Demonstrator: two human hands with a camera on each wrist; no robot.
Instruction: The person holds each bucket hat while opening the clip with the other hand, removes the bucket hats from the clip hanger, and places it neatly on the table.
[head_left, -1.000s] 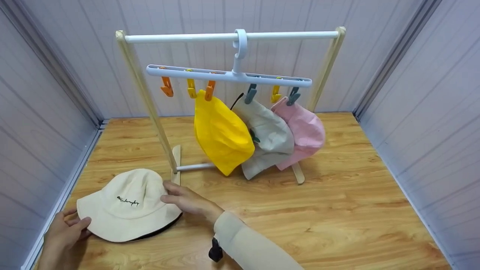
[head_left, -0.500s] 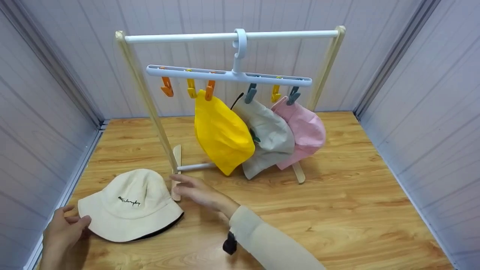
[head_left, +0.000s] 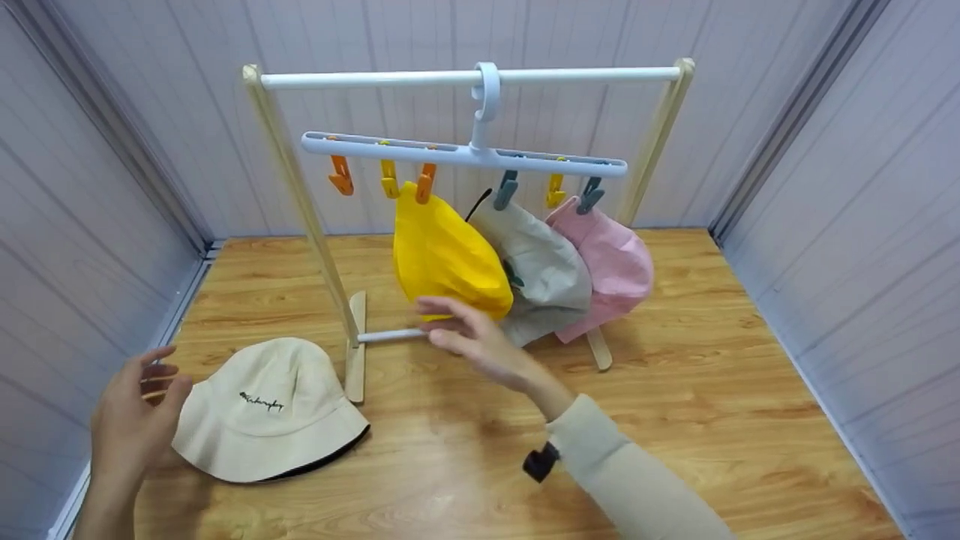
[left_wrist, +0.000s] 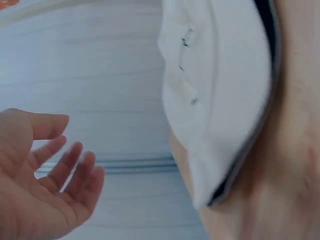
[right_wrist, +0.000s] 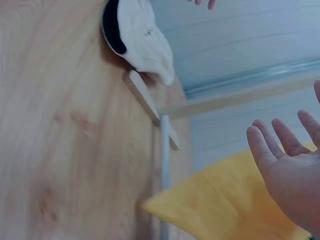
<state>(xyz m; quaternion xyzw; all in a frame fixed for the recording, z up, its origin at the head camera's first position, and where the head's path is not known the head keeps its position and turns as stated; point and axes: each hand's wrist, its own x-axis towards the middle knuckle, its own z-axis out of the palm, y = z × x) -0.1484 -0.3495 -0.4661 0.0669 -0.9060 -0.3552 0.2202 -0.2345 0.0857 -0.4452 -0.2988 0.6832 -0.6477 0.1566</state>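
A cream bucket hat point(head_left: 262, 420) with small dark lettering and a dark underside lies on the wooden table at the left. My left hand point(head_left: 139, 420) is raised at the hat's left side, fingers loosely bent and holding nothing; the left wrist view shows a gap between this hand point(left_wrist: 55, 175) and the hat point(left_wrist: 220, 80). My right hand point(head_left: 480, 341) is in the air before the yellow hat point(head_left: 450, 255), overlapping its lower part in the head view. Its fingers are relaxed and hold nothing. The yellow hat hangs from an orange clip point(head_left: 426, 184).
A white clip hanger point(head_left: 465, 155) hangs on the rod of a wooden rack point(head_left: 307, 210). A grey hat point(head_left: 544, 262) and a pink hat point(head_left: 611, 255) hang from its grey clips. Other clips at the left hold nothing. Pale panel walls point(head_left: 840, 247) enclose the table.
My right hand has left the cream hat and moved right and up to the yellow hat. My left hand has let go of the brim and lifted. The cream hat stays on the table.
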